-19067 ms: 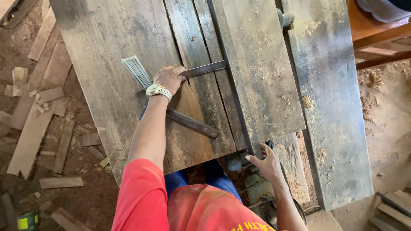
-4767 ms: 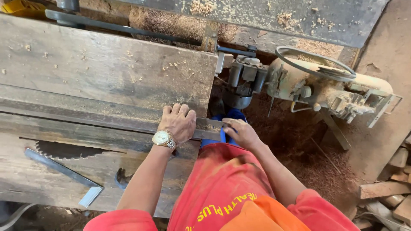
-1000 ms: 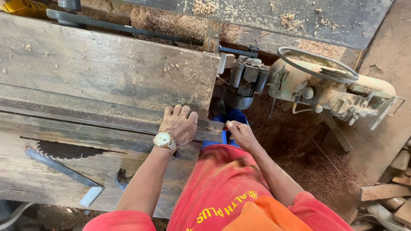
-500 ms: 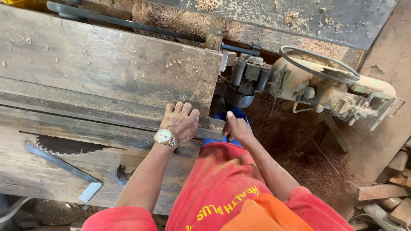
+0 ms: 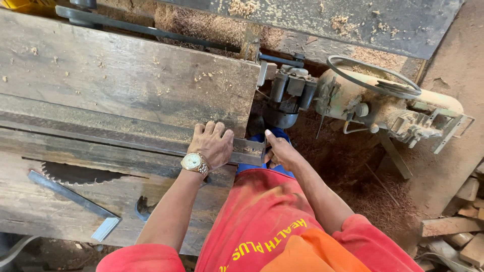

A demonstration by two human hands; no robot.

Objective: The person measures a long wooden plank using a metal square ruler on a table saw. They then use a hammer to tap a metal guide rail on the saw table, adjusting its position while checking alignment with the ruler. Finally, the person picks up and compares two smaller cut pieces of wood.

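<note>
Left hand (image 5: pixel 214 145) lay flat, fingers spread, on metal rail (image 5: pixel 151 137) at saw table (image 5: pixel 126 85) edge. Right hand (image 5: pixel 280 151) gripped rail's end (image 5: pixel 250 149), just beside left.

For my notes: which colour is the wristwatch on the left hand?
Gold, with a pale dial; the wristwatch shows best in the head view.

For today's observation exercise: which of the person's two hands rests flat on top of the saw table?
The left hand, wearing the wristwatch, lies palm-down on the table; the right hand reaches past its end.
</note>
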